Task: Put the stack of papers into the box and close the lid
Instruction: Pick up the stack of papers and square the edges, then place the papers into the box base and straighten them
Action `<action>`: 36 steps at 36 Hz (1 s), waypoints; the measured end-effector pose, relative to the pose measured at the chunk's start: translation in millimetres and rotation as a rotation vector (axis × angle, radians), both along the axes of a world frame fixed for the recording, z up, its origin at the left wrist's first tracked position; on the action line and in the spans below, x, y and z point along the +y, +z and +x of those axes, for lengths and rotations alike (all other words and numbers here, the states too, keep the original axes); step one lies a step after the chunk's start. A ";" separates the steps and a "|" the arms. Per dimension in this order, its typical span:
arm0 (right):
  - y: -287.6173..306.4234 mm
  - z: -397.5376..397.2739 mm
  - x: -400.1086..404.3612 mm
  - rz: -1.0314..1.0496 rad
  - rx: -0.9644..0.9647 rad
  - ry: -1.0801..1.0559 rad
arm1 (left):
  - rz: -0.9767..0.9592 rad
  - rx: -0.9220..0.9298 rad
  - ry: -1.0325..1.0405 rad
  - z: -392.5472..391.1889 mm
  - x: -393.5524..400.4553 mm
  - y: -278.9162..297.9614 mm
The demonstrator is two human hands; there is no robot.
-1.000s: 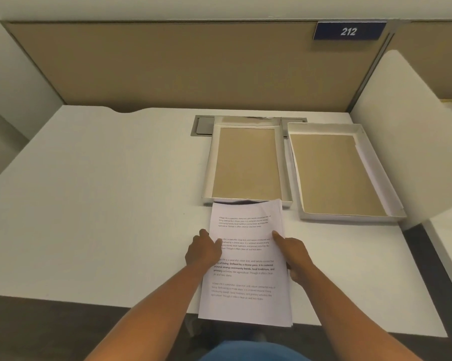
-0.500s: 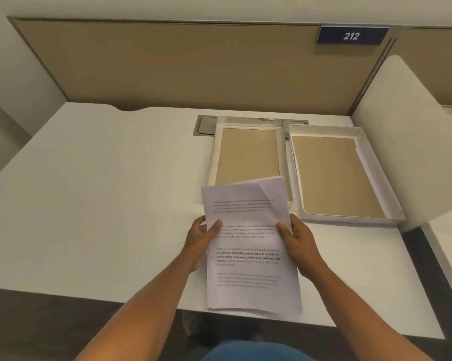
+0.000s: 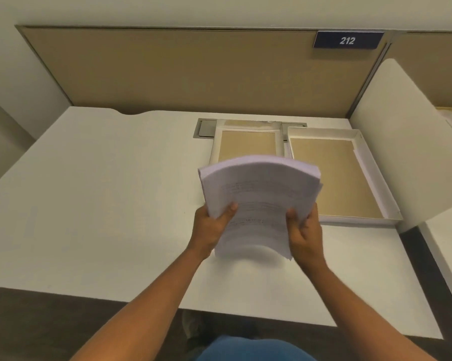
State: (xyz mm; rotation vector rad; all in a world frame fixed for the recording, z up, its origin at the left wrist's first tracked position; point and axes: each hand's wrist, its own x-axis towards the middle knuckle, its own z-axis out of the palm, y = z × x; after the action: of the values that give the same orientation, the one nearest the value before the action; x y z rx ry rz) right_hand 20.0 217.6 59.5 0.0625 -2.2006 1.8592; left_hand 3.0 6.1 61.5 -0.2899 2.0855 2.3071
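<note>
Both hands, left hand (image 3: 211, 225) and right hand (image 3: 305, 230), pinch the bowed white printed paper stack (image 3: 258, 199) by its sides, raised clear of the white worktop (image 3: 102, 204), likely for carrying to the open white cardboard box (image 3: 360, 162).

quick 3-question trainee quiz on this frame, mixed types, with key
1. True or false: both hands grip the paper stack.
2. The stack is: A) flat on the desk B) lifted and bowed C) inside a tray.
3. What number is on the blue sign?

Key:
1. True: left hand and right hand hold its sides.
2. B; it partly hides the left tray, and the right tray is empty.
3. 212
</note>
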 end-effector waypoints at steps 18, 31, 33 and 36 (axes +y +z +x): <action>-52.1 25.2 -4.6 0.038 -0.164 -0.061 | -0.259 0.017 0.141 36.7 19.4 -56.2; -73.3 10.3 -11.5 0.137 -0.269 -0.126 | -0.284 -0.029 0.064 -1.5 -6.4 -78.4; -67.1 -2.3 -12.7 0.164 -0.273 -0.144 | -0.265 -0.044 0.019 -13.4 -11.1 -76.8; -53.0 -28.2 -15.7 0.211 -0.274 -0.169 | -0.262 -0.033 -0.055 -37.8 -18.7 -70.0</action>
State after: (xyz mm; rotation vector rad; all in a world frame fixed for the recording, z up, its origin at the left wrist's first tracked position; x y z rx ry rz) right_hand -8.2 201.9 6.5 -0.3481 -2.4881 1.6211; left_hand -34.8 -12.6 -8.5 -0.2678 2.3473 1.9843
